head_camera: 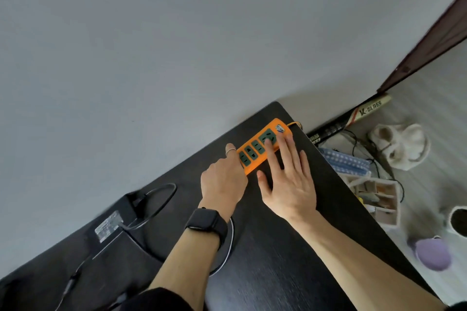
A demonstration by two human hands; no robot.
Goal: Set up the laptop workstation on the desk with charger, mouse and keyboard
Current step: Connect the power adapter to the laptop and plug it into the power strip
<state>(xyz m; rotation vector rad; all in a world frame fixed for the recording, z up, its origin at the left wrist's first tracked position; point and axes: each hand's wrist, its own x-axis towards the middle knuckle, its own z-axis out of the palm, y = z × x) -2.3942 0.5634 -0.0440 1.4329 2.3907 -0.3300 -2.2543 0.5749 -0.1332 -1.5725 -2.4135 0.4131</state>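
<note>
1. Two hands are on the orange power strip (260, 146), which lies at the far corner of the black desk (290, 247), close to the grey wall (151, 45).
2. My left hand (223, 182), with a dark watch (207, 225) on its wrist, curls round the strip's near end; one ringed finger stretches along the far edge.
3. My right hand (288, 179) is flat and wide, its straight fingers resting on the green sockets.
4. The black charger brick (110, 226) sits on the desk well to the left of my hands, label up, with its cable (159, 199) looped beside it.
5. Beyond the desk's right edge, on the floor (429, 108), I see white slippers (401, 144) and a blurred purple thing (432, 255).
</note>
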